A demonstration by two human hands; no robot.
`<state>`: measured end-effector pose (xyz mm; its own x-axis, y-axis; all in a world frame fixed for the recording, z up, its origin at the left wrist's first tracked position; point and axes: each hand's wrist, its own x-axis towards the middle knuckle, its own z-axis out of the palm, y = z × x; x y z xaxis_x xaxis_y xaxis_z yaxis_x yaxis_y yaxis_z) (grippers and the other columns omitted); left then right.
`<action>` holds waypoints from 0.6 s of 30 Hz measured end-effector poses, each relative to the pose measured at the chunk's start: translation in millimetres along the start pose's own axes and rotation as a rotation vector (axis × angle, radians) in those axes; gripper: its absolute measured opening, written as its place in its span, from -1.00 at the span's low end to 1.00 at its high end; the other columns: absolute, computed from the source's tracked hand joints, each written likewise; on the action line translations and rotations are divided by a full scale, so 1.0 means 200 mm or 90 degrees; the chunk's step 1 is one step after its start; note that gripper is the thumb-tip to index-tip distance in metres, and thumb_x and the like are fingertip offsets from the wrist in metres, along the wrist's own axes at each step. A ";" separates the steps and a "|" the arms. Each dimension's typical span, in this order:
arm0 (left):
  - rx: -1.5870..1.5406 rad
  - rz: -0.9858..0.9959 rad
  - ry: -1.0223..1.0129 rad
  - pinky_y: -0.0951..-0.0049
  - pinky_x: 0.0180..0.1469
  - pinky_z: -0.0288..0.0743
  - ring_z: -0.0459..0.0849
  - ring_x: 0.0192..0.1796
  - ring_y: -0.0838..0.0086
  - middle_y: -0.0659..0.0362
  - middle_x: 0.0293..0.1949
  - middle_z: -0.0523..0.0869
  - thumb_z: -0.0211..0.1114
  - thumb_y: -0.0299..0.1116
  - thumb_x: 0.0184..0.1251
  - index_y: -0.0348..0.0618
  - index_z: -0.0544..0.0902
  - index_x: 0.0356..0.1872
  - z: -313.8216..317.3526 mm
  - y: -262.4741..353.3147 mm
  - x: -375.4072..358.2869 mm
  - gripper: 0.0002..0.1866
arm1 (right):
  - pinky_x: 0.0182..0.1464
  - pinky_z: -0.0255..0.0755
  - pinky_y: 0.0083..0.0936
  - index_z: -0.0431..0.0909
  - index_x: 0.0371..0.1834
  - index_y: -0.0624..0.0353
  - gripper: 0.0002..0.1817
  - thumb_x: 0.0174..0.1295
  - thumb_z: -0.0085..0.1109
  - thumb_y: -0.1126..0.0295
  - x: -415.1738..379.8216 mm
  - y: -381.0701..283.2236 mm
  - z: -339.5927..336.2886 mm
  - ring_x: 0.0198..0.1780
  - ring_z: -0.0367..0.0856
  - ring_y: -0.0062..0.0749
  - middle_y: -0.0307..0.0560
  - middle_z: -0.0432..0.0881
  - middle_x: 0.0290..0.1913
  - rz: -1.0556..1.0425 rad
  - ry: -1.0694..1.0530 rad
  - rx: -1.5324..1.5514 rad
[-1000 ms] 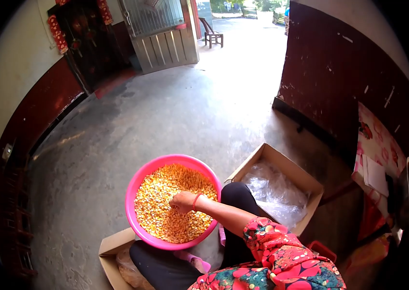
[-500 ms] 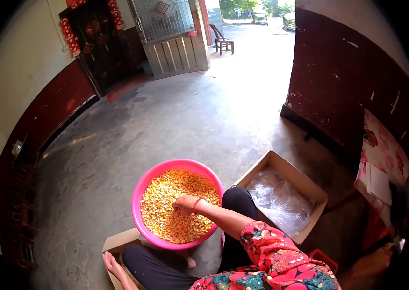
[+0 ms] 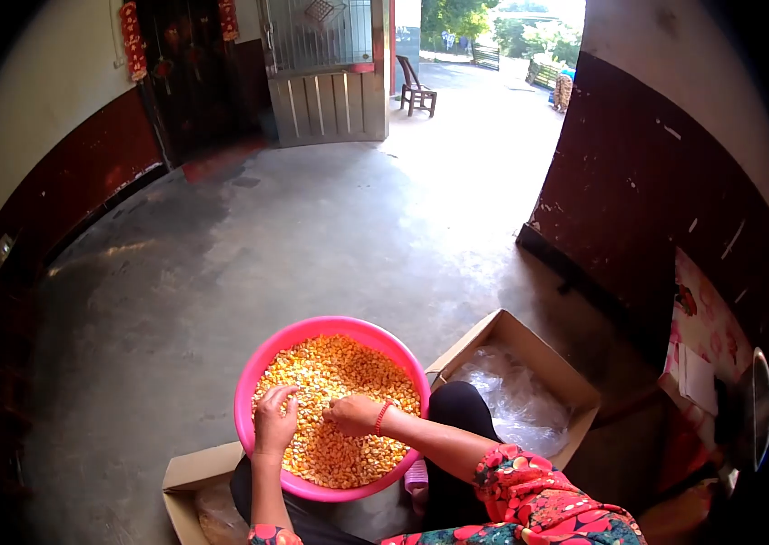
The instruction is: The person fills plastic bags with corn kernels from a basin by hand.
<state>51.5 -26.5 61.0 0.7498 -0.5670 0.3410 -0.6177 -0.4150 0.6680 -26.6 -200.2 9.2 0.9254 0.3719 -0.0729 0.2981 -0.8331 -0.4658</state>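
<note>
A bright pink plastic basin (image 3: 243,409) full of loose yellow corn kernels (image 3: 339,363) sits in front of me, between my legs. My left hand (image 3: 275,422) hangs over the left side of the corn, its fingers bent and a gap showing between thumb and fingers. Nothing is visible in it. Close by, near the middle of the basin, my right hand (image 3: 354,415) is down at the kernels with its fingers drawn together. Its fingertips are partly hidden, so what they hold cannot be made out. A red bracelet (image 3: 382,418) circles the right wrist.
An open cardboard box (image 3: 584,400) with clear plastic bags (image 3: 516,395) stands right of the basin. Another cardboard box (image 3: 186,468) with plastic inside is at lower left. Farther off are a wooden chair (image 3: 416,91), a metal door (image 3: 330,104) and a person (image 3: 563,89) outside.
My left hand has come from the lower-left cardboard box up over the corn. My right hand stays low at the kernels. A person now shows outside the doorway, and the view has shifted slightly.
</note>
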 end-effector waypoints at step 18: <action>0.149 -0.049 -0.008 0.20 0.24 0.22 0.35 0.21 0.15 0.02 0.11 0.46 0.28 -0.37 0.02 -0.11 0.49 0.07 0.02 -0.13 0.00 -0.51 | -0.22 0.46 -0.15 0.45 -0.12 0.19 -0.72 0.08 -0.03 0.42 0.01 -0.05 -0.06 -0.22 0.58 0.01 0.13 0.50 -0.29 0.005 -0.016 0.012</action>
<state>67.6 -18.1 40.9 0.7951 -0.5348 0.2861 -0.5977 -0.6107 0.5194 -25.2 -195.1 23.9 0.9215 0.3755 -0.0990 0.2857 -0.8281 -0.4823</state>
